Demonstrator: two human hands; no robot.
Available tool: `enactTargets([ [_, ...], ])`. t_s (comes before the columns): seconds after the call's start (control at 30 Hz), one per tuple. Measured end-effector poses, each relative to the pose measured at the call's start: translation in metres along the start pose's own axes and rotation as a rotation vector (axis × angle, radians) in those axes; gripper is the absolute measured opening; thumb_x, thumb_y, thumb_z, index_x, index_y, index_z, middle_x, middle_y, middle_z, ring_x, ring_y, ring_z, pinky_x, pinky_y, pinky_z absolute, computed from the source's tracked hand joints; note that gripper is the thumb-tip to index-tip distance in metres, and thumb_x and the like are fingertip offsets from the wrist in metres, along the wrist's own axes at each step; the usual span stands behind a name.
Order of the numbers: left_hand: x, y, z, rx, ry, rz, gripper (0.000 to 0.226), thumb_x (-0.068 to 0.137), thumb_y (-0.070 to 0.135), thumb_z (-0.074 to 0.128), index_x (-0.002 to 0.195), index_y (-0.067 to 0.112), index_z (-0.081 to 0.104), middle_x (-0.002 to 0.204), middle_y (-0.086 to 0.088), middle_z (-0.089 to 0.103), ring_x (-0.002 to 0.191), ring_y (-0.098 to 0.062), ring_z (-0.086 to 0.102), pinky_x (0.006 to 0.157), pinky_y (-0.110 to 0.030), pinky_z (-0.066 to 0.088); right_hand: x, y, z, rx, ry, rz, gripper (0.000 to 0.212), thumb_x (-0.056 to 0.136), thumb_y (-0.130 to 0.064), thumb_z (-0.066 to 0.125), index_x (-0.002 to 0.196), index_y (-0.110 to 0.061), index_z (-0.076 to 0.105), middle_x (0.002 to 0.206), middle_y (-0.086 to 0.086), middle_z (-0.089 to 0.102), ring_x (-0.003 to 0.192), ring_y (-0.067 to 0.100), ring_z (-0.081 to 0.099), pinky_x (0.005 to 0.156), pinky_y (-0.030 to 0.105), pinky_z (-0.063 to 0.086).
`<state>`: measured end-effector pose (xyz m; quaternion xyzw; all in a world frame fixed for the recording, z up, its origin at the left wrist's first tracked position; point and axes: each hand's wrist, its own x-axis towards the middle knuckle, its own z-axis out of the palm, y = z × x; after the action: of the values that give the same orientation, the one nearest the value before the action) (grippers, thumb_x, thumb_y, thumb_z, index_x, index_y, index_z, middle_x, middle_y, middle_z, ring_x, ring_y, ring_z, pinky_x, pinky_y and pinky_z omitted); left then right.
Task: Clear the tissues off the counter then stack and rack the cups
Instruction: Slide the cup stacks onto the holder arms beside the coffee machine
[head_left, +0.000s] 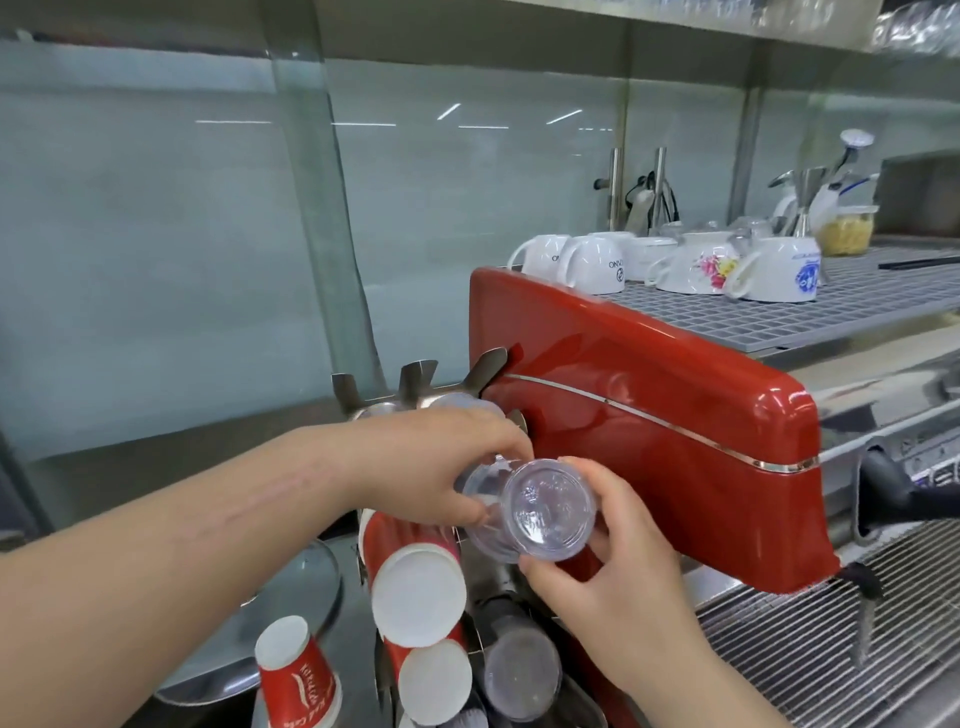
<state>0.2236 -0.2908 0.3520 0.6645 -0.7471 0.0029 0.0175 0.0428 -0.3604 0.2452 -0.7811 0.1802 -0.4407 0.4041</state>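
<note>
Both hands meet at the picture's centre; the left hand comes in from nine o'clock, fingers curled round the far end of a stack of clear plastic cups, while the right hand rises from five o'clock and pinches the near end, thumb above and fingers beneath; the cups lie on their side, base towards the camera, long axis running towards eleven o'clock. Steel cup rack prongs stand just behind the left hand at twelve o'clock, beside the red coffee machine; red paper cups already lie racked at six o'clock. Judging by this, the left hand is nearer the free slot, so the stack should slide away along its own axis; no tissues are in view.
</note>
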Motion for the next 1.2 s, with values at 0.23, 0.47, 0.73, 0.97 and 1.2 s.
enactTargets([
  [0.23, 0.012, -0.023, 0.013, -0.034, -0.044, -0.004, 0.060, 0.082, 0.031, 0.067, 0.135, 0.043, 0.040, 0.130, 0.019, 0.050, 0.114, 0.004, 0.045, 0.102, -0.029, 0.042, 0.017, 0.024, 0.015, -0.031, -0.029, 0.023, 0.067, 0.065, -0.022, 0.083, 0.117, -0.049, 0.050, 0.122, -0.025, 0.054, 0.117, 0.001, 0.055, 0.094, 0.032, 0.051],
  [0.47, 0.021, -0.041, 0.026, -0.082, -0.059, -0.039, 0.060, 0.080, 0.033, 0.066, 0.133, 0.044, 0.042, 0.128, 0.018, 0.052, 0.117, -0.001, 0.049, 0.101, -0.035, 0.045, 0.029, 0.042, 0.026, -0.072, -0.041, 0.040, 0.071, 0.064, -0.022, 0.083, 0.117, -0.052, 0.047, 0.123, -0.032, 0.049, 0.116, -0.002, 0.054, 0.094, 0.030, 0.051],
  [0.73, 0.027, -0.053, 0.025, -0.200, -0.010, -0.057, 0.056, 0.082, 0.030, 0.071, 0.130, 0.043, 0.046, 0.128, 0.023, 0.056, 0.112, 0.006, 0.055, 0.098, -0.029, 0.048, 0.043, 0.051, 0.032, -0.042, -0.032, 0.058, 0.069, 0.066, -0.023, 0.081, 0.120, -0.050, 0.047, 0.124, -0.026, 0.052, 0.118, 0.001, 0.054, 0.096, 0.031, 0.050],
  [0.97, 0.027, -0.065, 0.035, -0.153, -0.003, -0.073, 0.062, 0.080, 0.033, 0.069, 0.133, 0.047, 0.041, 0.129, 0.019, 0.051, 0.117, 0.001, 0.048, 0.102, -0.032, 0.044, 0.047, 0.059, 0.042, -0.082, -0.029, 0.072, 0.073, 0.066, -0.020, 0.082, 0.122, -0.048, 0.045, 0.124, -0.027, 0.051, 0.117, 0.002, 0.055, 0.097, 0.029, 0.049],
  [1.2, 0.029, -0.070, 0.043, -0.036, -0.041, -0.129, 0.059, 0.083, 0.033, 0.065, 0.137, 0.044, 0.044, 0.127, 0.010, 0.054, 0.118, -0.009, 0.050, 0.102, -0.035, 0.043, 0.054, 0.069, 0.051, -0.251, -0.101, 0.038, 0.074, 0.072, -0.020, 0.073, 0.136, -0.037, 0.038, 0.126, -0.029, 0.034, 0.117, -0.025, 0.030, 0.098, -0.003, 0.022],
])
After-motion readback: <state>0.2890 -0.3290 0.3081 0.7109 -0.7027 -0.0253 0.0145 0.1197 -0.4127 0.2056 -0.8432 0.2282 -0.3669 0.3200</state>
